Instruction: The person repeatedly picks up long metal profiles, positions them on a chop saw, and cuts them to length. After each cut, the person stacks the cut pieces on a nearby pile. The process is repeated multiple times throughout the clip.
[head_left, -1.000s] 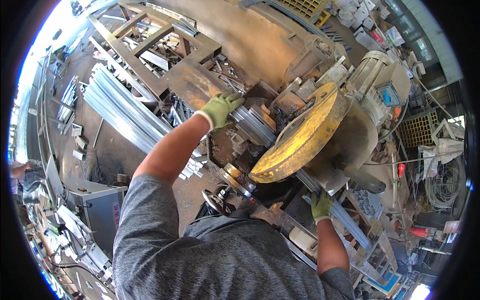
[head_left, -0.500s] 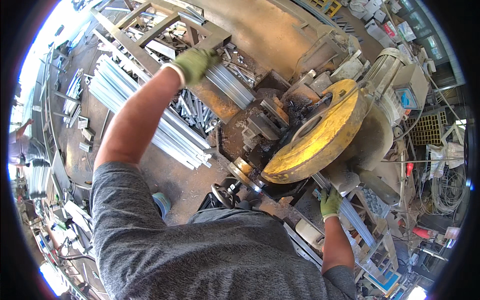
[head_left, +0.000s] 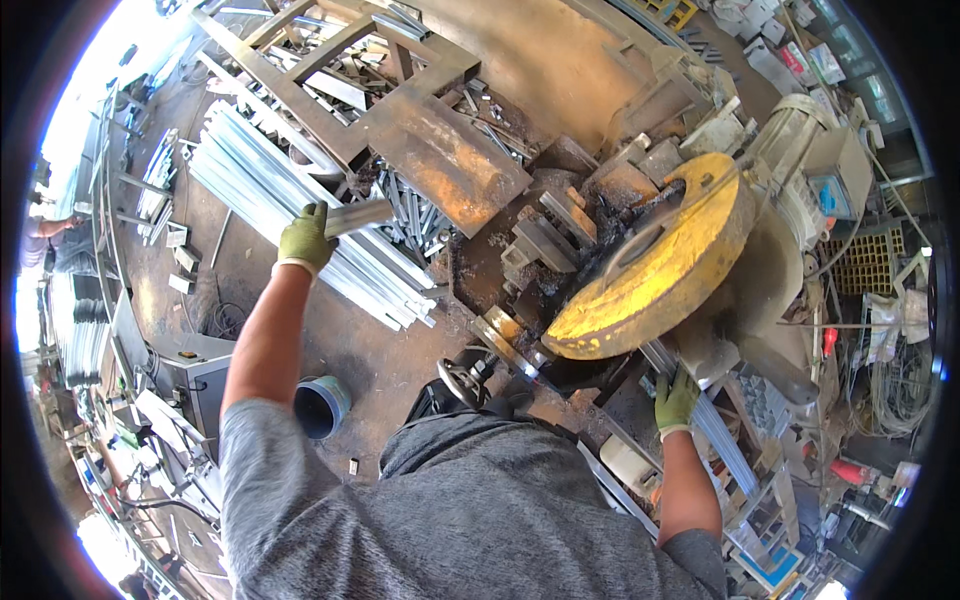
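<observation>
My left hand [head_left: 306,240], in a green glove, is closed round a short grey length of metal profile [head_left: 360,215]. It holds this over the bundle of long silvery metal profiles [head_left: 290,215] at the left; whether it is one piece or a few I cannot make out. My right hand [head_left: 677,402], gloved too, grips a set of long metal profiles [head_left: 728,445] lying side by side on the right of a cut-off saw. The saw's big round yellow guard [head_left: 650,270] stands between my hands and hides most of the blade. A metal clamp block [head_left: 545,240] sits left of the guard.
A rusty steel plate [head_left: 460,165] on a frame lies ahead, with many short offcuts [head_left: 410,215] beneath and beside it. The saw's motor [head_left: 790,140] is at the far right. A handwheel [head_left: 465,383] stands near my body, and a bucket [head_left: 322,407] on the floor left.
My left hand has come back and left, off the rusty plate, carrying the short metal profile away from the saw. My right hand stays on the long profiles.
</observation>
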